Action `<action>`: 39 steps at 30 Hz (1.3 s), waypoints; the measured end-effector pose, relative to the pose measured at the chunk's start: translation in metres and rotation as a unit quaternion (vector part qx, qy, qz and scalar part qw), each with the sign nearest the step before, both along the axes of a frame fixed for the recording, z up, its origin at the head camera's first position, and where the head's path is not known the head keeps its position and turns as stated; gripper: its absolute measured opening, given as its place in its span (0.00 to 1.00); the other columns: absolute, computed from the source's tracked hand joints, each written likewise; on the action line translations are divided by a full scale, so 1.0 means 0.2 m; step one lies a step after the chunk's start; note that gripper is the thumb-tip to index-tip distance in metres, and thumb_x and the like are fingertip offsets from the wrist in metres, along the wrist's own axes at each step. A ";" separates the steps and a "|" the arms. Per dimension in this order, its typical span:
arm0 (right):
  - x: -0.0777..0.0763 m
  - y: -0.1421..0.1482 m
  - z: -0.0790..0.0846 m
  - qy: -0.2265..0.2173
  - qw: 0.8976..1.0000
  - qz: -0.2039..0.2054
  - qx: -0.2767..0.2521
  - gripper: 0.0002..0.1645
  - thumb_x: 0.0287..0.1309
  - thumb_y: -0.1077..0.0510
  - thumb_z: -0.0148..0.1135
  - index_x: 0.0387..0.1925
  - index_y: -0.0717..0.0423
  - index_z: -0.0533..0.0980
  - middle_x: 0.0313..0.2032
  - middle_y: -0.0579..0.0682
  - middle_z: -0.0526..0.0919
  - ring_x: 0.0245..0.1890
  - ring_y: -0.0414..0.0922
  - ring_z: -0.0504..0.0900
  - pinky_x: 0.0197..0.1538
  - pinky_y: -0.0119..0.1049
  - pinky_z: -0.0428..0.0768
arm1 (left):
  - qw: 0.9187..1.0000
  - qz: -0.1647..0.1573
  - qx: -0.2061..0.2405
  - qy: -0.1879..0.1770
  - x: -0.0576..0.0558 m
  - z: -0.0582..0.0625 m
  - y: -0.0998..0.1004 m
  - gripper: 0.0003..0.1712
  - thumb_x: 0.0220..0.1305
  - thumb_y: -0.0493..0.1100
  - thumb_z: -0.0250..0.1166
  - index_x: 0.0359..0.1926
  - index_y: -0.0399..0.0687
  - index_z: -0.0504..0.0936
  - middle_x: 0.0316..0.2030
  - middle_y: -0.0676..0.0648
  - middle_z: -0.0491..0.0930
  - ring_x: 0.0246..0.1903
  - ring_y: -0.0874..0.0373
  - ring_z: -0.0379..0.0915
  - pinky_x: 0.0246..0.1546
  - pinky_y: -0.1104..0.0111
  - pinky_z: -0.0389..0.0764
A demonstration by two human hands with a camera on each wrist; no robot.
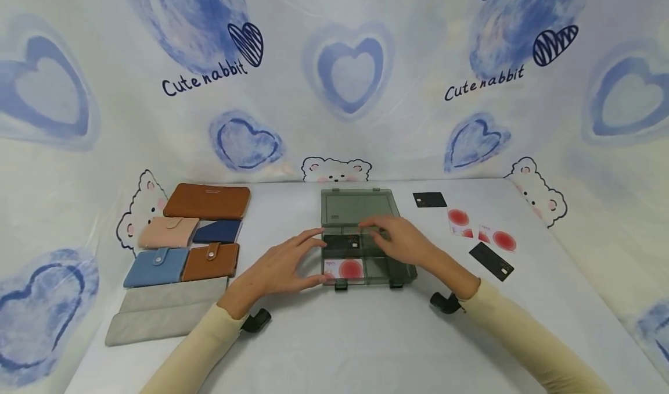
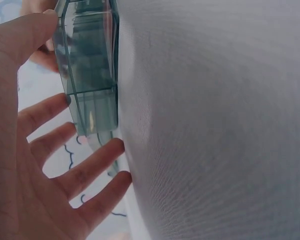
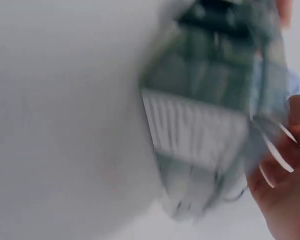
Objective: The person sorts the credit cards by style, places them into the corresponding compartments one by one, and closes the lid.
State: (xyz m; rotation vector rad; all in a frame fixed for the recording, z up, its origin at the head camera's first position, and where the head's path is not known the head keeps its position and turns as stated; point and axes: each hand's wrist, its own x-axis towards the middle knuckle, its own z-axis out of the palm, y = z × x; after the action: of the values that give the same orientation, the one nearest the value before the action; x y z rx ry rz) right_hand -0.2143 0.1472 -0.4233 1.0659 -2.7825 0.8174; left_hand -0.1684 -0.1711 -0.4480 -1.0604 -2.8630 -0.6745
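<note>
A translucent green compartment box stands on the table with its lid folded back. In its left compartments lie a black card and a red-and-white card. My left hand is spread along the left side, thumb and fingertips right at the rim; the left wrist view shows straight, parted fingers beside the box wall. My right hand reaches over the right compartments, its fingers slightly bent and partly covering them. In the blurred right wrist view, those fingers are beside the box, nothing visible in their grasp.
To the right lie two black cards and two red-and-white cards. On the left are a long brown wallet, a pink wallet, a navy item, blue and brown snap wallets, and a grey pouch.
</note>
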 end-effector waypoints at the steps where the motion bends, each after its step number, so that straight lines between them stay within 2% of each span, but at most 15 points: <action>1: -0.02 0.03 0.01 -0.003 1.000 -0.001 -0.022 0.18 0.70 0.62 0.61 0.58 0.52 0.81 0.56 0.47 0.84 0.52 0.46 0.84 0.52 0.45 0.82 | 1.000 0.000 0.001 0.001 0.00 0.00 0.00 0.40 0.60 0.73 0.64 0.68 0.61 0.73 0.77 0.55 0.57 0.67 0.55 0.67 0.48 0.54 0.81; 4: -0.08 0.12 0.04 -0.005 0.998 -0.010 -0.068 0.18 0.70 0.63 0.61 0.59 0.55 0.79 0.54 0.52 0.84 0.48 0.48 0.85 0.49 0.46 0.83 | 1.000 0.000 0.001 0.001 0.00 0.00 0.00 0.40 0.60 0.73 0.64 0.68 0.60 0.73 0.77 0.55 0.57 0.68 0.55 0.66 0.49 0.53 0.81; 8: -0.19 0.28 0.04 0.019 0.996 -0.038 -0.084 0.18 0.69 0.64 0.62 0.59 0.60 0.79 0.53 0.57 0.84 0.47 0.53 0.85 0.48 0.50 0.83 | 1.000 0.003 -0.003 -0.005 0.00 0.00 0.00 0.41 0.60 0.73 0.64 0.68 0.60 0.73 0.77 0.56 0.56 0.69 0.55 0.65 0.51 0.53 0.80; 13: -0.32 0.49 0.01 0.021 0.993 -0.092 -0.072 0.19 0.68 0.63 0.63 0.58 0.64 0.78 0.51 0.60 0.84 0.48 0.57 0.83 0.50 0.54 0.81 | 1.000 0.002 -0.007 -0.005 -0.01 -0.01 0.00 0.41 0.60 0.74 0.63 0.68 0.61 0.73 0.77 0.56 0.56 0.69 0.56 0.64 0.51 0.53 0.80; 17: -0.41 0.65 -0.05 -0.001 0.988 -0.146 -0.044 0.20 0.70 0.59 0.62 0.60 0.63 0.77 0.53 0.60 0.83 0.52 0.58 0.81 0.54 0.55 0.78 | 1.000 -0.002 -0.005 -0.002 -0.01 0.00 0.00 0.41 0.60 0.74 0.63 0.68 0.60 0.73 0.77 0.56 0.57 0.69 0.55 0.64 0.52 0.52 0.80; 22: -0.49 0.78 -0.11 -0.040 0.982 -0.182 -0.011 0.24 0.70 0.54 0.62 0.62 0.63 0.75 0.57 0.62 0.81 0.58 0.61 0.77 0.59 0.59 0.73 | 1.000 -0.005 0.001 -0.004 -0.01 0.00 0.00 0.41 0.60 0.73 0.65 0.68 0.59 0.73 0.77 0.54 0.58 0.70 0.53 0.64 0.57 0.50 0.77; 26: -0.53 0.85 -0.14 -0.073 0.978 -0.197 0.016 0.28 0.70 0.52 0.63 0.64 0.63 0.73 0.60 0.64 0.78 0.62 0.63 0.73 0.63 0.61 0.70 | 1.000 -0.004 -0.002 -0.006 0.00 -0.01 0.00 0.42 0.60 0.74 0.64 0.68 0.59 0.73 0.77 0.54 0.57 0.71 0.54 0.62 0.60 0.50 0.74; 31: -0.57 0.90 -0.19 -0.092 0.975 -0.197 0.050 0.32 0.68 0.53 0.65 0.68 0.63 0.70 0.64 0.66 0.74 0.65 0.65 0.69 0.66 0.65 0.65 | 1.000 -0.003 -0.004 -0.001 -0.01 -0.02 0.00 0.42 0.60 0.75 0.62 0.69 0.60 0.73 0.77 0.55 0.56 0.71 0.55 0.62 0.59 0.51 0.76; 39: -0.58 0.92 -0.17 -0.105 0.977 -0.173 0.073 0.38 0.63 0.51 0.70 0.69 0.63 0.69 0.64 0.66 0.73 0.65 0.67 0.67 0.67 0.66 0.62 | 1.000 -0.007 0.003 0.010 -0.01 -0.01 0.00 0.41 0.61 0.73 0.64 0.68 0.58 0.74 0.77 0.54 0.58 0.69 0.53 0.65 0.55 0.50 0.78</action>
State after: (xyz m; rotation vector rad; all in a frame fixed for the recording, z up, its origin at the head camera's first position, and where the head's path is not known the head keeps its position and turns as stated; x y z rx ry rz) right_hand -0.3308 0.3308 -0.4564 0.5029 -3.1153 0.7277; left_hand -0.1705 -0.1715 -0.4510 -1.0812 -2.8382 -0.6693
